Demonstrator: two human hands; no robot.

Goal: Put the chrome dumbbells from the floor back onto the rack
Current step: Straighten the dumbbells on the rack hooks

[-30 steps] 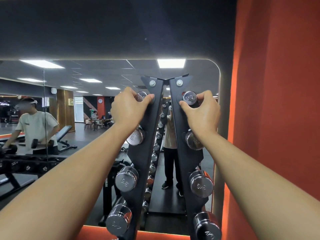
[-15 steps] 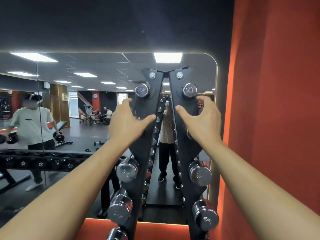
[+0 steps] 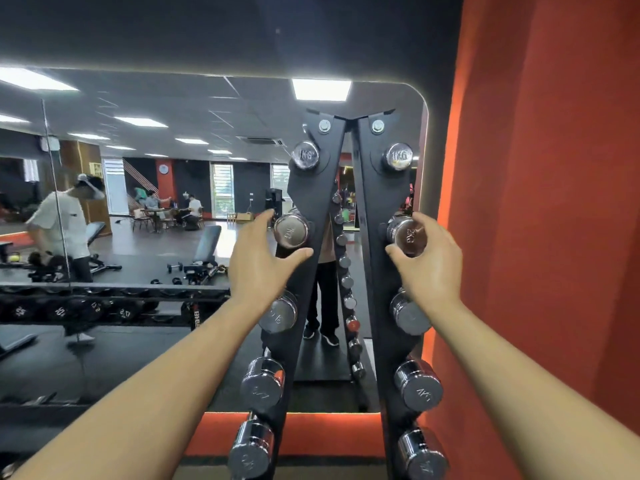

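The black rack (image 3: 372, 202) before me carries chrome dumbbells (image 3: 417, 389) down both uprights: a 1KG pair (image 3: 398, 156) topmost, a 2KG pair (image 3: 291, 230) beneath.

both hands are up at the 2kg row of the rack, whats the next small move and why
Probably close the left hand round the left 2KG dumbbell. Its fingers are spread, thumb just under the chrome head, not gripping, while the right hand curls round the right 2KG dumbbell. Both heads sit on the rack, so a matched grip could seat them evenly.

Arms outstretched, left hand (image 3: 262, 268) spread, right hand (image 3: 434, 268) curled.
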